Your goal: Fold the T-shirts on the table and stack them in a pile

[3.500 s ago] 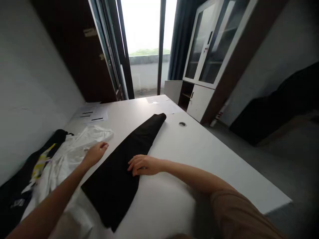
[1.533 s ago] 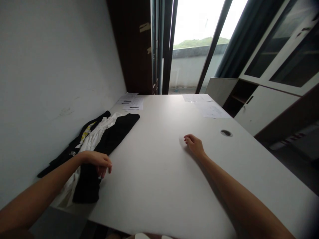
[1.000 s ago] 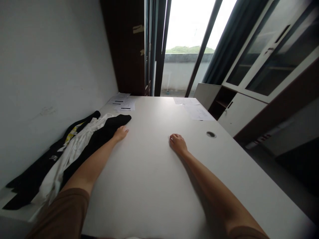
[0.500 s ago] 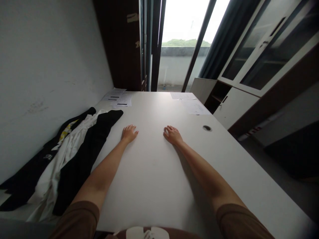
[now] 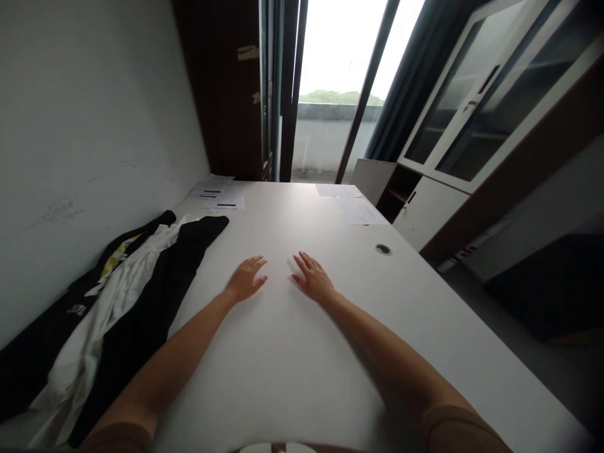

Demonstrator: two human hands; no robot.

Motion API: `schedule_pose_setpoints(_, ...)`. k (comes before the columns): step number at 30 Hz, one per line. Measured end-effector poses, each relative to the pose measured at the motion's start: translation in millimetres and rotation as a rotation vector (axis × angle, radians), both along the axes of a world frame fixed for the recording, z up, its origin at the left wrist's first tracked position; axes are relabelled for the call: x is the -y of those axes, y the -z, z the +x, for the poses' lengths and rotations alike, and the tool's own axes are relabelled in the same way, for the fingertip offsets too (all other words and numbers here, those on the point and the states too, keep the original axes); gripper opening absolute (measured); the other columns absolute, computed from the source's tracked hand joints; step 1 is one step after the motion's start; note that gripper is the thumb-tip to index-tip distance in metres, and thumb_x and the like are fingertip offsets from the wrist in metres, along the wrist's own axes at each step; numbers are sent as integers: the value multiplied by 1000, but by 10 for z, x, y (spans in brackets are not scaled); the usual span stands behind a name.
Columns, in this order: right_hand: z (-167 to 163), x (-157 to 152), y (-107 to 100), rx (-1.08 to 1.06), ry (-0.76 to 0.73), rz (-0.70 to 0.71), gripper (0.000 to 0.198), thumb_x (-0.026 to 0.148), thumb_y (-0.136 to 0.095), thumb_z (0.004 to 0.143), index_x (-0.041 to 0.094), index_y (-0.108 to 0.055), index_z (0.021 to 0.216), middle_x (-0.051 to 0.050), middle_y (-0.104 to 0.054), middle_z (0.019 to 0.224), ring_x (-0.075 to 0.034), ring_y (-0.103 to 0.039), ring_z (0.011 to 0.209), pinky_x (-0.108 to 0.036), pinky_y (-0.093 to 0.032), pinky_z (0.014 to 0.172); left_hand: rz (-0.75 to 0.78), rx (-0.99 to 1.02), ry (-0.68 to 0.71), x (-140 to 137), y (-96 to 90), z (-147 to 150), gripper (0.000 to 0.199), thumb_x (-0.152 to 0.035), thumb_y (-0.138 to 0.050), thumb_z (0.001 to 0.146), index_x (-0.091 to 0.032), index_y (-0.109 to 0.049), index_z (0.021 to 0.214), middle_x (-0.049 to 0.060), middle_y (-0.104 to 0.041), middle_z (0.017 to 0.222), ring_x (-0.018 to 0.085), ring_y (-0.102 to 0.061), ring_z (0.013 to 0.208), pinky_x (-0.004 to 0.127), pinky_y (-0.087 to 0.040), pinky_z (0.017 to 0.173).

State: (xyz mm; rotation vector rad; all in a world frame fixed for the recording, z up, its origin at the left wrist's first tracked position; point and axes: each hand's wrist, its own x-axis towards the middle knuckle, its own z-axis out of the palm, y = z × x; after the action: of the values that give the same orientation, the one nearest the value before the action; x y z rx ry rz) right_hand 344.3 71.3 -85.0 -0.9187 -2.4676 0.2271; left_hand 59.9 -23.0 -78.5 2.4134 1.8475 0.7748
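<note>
My left hand (image 5: 245, 279) is over the white tabletop (image 5: 278, 352), palm down, fingers extended and thumb apart, holding nothing. Across a small gap, my right hand (image 5: 313, 277) has its fingers spread and is likewise without any object. Both hands are low over the table; whether the palms touch it I cannot tell. Nearest to my left arm lies a pile of clothes: a black garment (image 5: 151, 302), a white garment (image 5: 101, 321) beside it, and another black garment (image 5: 56, 321) with a yellow and white print against the wall.
Printed sheets (image 5: 219, 192) lie at the table's far left corner, more papers (image 5: 353, 207) at the far right. A round cable hole (image 5: 384, 249) is in the right part of the tabletop. A white cabinet (image 5: 434, 207) stands beyond the right edge, a glass door (image 5: 325, 138) behind.
My hands have come closer together and nearer to me, and their fingers are more spread. The camera view has shifted slightly. The clothes and papers lie as before.
</note>
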Motion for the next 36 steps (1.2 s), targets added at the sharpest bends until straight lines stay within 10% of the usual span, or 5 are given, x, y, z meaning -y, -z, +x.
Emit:
schedule_pose_setpoints(6,-33,13,-133,-256,-36,9,27,40,-46,104,26,-69,102,-9,-70,113,-26,-60,112,-40,-48,99,48,-14,-96,-10,-139,74,21,-24,-54,94,-22,-61,74,7,-69,94,23,-60,98,38,-47,93)
schedule_pose_setpoints(14,110,-117,-76,-177,91,109,26,14,-47,88,24,-47,64,-1,-54,64,-17,-46,63,-28,-34,64,107,-15,-216,-37,-77,25,30,-12,-52,80,-22,-42,53,3,-50,58,20,-47,66,33,-36,72)
schedule_pose_setpoints(22,46,-4,-80,-125,-8,104,51,43,-44,105,22,-43,58,1,-50,51,-12,-41,48,-28,-23,57,115,26,-124,69,-91,153,53,-44,-45,102,-20,-44,54,1,-47,51,15,-40,53,30,-24,60)
schedule_pose_setpoints(36,116,-108,-79,-360,21,8,35,43,-33,109,25,-62,104,-7,-71,91,-21,-66,77,-32,-46,71,158,177,-117,34,-37,123,30,-37,-38,108,-23,-62,97,3,-67,78,18,-62,70,28,-40,69)
